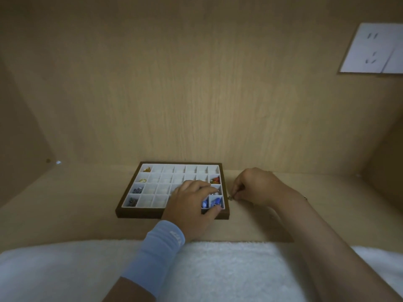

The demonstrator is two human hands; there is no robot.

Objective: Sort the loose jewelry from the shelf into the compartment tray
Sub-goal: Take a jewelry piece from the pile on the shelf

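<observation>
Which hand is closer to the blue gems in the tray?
Left. The left hand lies over the tray, right at the blue gems. The right hand is beside the tray on the shelf, pinching a small piece.

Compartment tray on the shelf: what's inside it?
Small jewelry: amber, pale, grey and dark pieces down the left column, orange ones and blue ones at the right. Most other compartments look empty. The left hand covers several, hiding them.
</observation>
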